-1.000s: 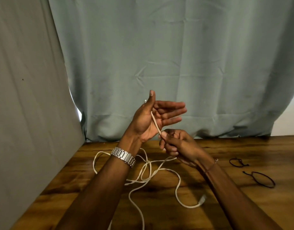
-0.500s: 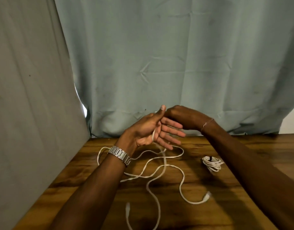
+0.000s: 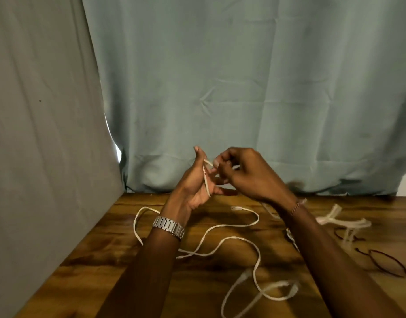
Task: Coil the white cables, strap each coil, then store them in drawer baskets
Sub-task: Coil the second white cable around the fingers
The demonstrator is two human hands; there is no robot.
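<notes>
Two hands meet above the far middle of the wooden bench [image 3: 101, 255], in front of a pale green curtain [image 3: 243, 88] that hangs along the back at twelve o'clock; a grey cloth panel [image 3: 36, 134] closes off the nine o'clock side. Going from left to right: the left hand [image 3: 192, 189], with a metal watch [image 3: 168, 227] on its wrist, stands palm-up with thumb raised and fingers [image 3: 220, 191] spread apart, and the white cable [image 3: 231, 239] runs across its palm. From there the cable drops and trails in loose loops over the bench toward six o'clock, its plug ends lying near the front edge. The right hand [image 3: 245, 173], a thin bracelet [image 3: 297, 206] on its wrist, has its fingers curled and pinched on the cable's upper end just beside the left thumb, hiding the left fingertips. At three o'clock, partly behind the right forearm, lies a blurred white coiled cable [image 3: 342, 220], and beyond it dark loop straps [image 3: 387, 263] rest on the wood.
</notes>
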